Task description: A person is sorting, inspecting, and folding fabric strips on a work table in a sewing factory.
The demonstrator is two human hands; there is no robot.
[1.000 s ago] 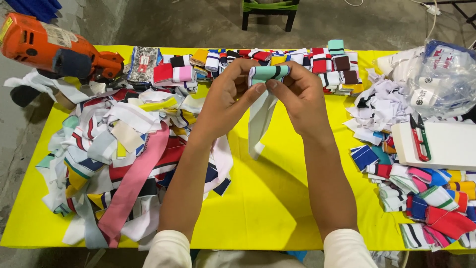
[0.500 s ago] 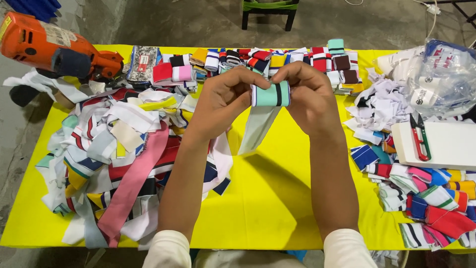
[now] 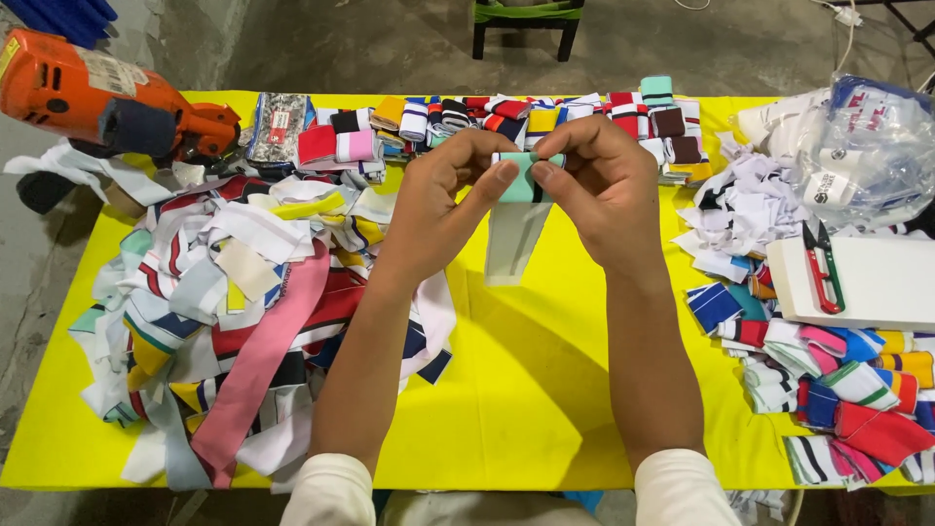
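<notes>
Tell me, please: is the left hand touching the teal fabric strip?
Touching. The head view shows the left hand pinching the teal fabric strip, thumb laid on its folded top, opposite the right hand.

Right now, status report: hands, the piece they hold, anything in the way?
Left hand and right hand both pinch the teal fabric roll, raised over the yellow table. White tail hangs loose below. Nothing blocking; loose strip pile sits left.

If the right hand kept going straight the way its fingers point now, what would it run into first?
The right hand points left toward the left hand, with the teal fabric strip pinched between them. It would most likely press into that strip first, then the left hand's fingertips, though depth is hard to judge.
</notes>
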